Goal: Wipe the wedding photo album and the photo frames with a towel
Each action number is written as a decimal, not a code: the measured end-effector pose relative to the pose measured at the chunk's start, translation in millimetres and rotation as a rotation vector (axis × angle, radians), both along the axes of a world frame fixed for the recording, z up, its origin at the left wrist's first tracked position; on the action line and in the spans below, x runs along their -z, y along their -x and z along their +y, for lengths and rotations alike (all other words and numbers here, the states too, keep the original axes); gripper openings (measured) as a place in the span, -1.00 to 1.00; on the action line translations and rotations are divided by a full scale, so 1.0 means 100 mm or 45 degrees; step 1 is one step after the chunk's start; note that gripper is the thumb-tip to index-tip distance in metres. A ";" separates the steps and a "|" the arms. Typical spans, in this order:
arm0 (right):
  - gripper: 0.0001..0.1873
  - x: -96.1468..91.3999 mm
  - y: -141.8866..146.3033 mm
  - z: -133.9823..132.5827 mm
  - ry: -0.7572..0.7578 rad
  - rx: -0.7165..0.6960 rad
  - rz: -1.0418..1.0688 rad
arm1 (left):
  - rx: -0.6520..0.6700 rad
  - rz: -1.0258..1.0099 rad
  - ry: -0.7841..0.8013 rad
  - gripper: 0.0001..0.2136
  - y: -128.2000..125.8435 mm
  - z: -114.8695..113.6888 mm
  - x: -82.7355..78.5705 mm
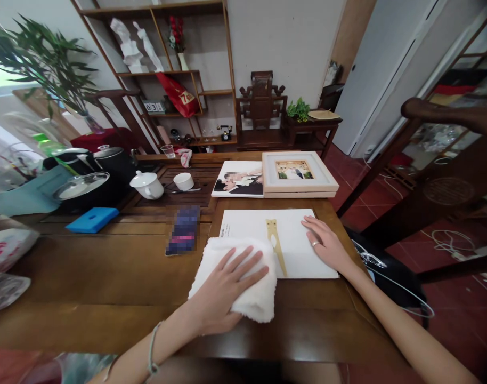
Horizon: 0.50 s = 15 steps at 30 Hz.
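Observation:
My left hand (223,290) lies flat with fingers spread on a folded white towel (243,282), which rests on the left part of a white album cover (291,240) on the wooden table (107,277). A gold strip (276,242) runs down the cover's middle. Fingers stretched out, my right hand (327,242) presses flat on the cover's right side; a ring is on one finger. Neither hand grips anything.
Behind the cover lie a photo print (237,178) and a framed picture box (297,173). A phone (183,229), blue pad (92,220), white teapot (147,185), cup (183,181) and kettles (107,160) stand to the left. Cables (395,288) trail on the red floor at right.

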State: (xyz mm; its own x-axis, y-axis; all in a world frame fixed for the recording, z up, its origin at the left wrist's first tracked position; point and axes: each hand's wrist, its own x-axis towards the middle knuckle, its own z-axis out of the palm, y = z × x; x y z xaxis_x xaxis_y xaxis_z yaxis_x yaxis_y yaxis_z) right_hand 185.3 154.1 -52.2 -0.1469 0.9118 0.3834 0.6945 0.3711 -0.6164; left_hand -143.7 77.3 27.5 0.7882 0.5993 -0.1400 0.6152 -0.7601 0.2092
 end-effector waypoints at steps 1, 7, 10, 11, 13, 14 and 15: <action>-0.62 0.00 0.00 0.00 0.002 0.002 -0.001 | 0.009 -0.003 0.008 -0.09 0.01 0.02 0.00; -0.60 -0.02 0.00 0.00 0.013 0.001 -0.010 | -0.099 -0.046 -0.120 -0.25 -0.08 0.66 0.09; -0.60 -0.02 -0.01 0.01 0.015 -0.005 -0.016 | -0.180 -0.031 -0.153 -0.34 -0.18 1.05 0.12; -0.60 -0.02 -0.01 0.01 0.015 -0.005 -0.019 | -0.215 -0.026 -0.156 -0.36 -0.20 1.14 0.13; -0.59 -0.01 -0.01 0.01 0.017 -0.006 -0.024 | -0.274 -0.018 -0.167 -0.37 -0.24 1.26 0.15; -0.59 -0.01 -0.01 0.01 0.020 -0.008 -0.026 | -0.286 -0.018 -0.177 -0.37 -0.24 1.27 0.16; -0.59 -0.01 -0.02 0.02 0.022 -0.010 -0.026 | -0.288 -0.026 -0.192 -0.37 -0.24 1.24 0.17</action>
State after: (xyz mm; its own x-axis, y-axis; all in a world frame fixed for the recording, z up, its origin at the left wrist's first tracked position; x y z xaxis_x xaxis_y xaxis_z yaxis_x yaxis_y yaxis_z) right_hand 186.8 155.6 -51.5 -0.1615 0.9171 0.3646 0.7044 0.3659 -0.6082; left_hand -120.0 201.5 10.9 0.6339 0.7731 -0.0214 0.7695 -0.6276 0.1184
